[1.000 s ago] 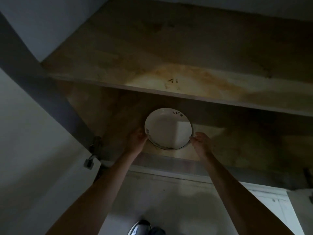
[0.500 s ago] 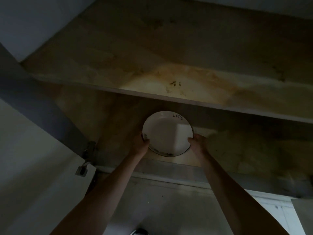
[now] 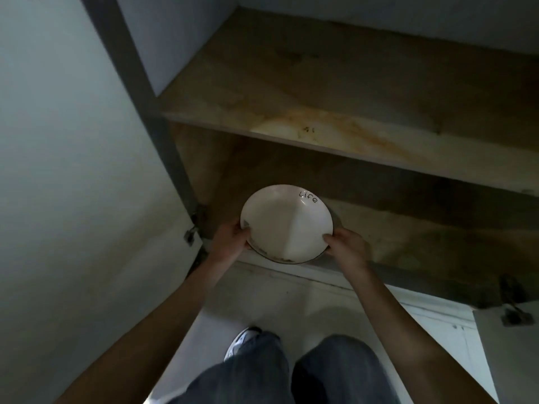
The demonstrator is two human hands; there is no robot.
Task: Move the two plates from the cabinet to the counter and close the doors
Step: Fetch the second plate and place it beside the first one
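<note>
A white plate [image 3: 285, 223] with the word "life" written on its far rim is held at the front edge of the lower cabinet shelf [image 3: 423, 237]. My left hand [image 3: 230, 237] grips its left rim and my right hand [image 3: 347, 246] grips its right rim. A dark rim shows under the plate's near edge; I cannot tell whether that is a second plate beneath it. The plate hangs partly out past the shelf's front lip.
The left cabinet door [image 3: 73, 199] stands open, its hinge [image 3: 192, 228] close to my left hand. An upper shelf [image 3: 335, 112] with an orange stain lies above. The right door's corner and hinge [image 3: 513, 313] show at the right. My legs and a shoe [image 3: 242, 342] are below.
Both hands have closed on the plate's rim and drawn it toward me to the shelf's front edge. The view has tilted down, so my legs show.
</note>
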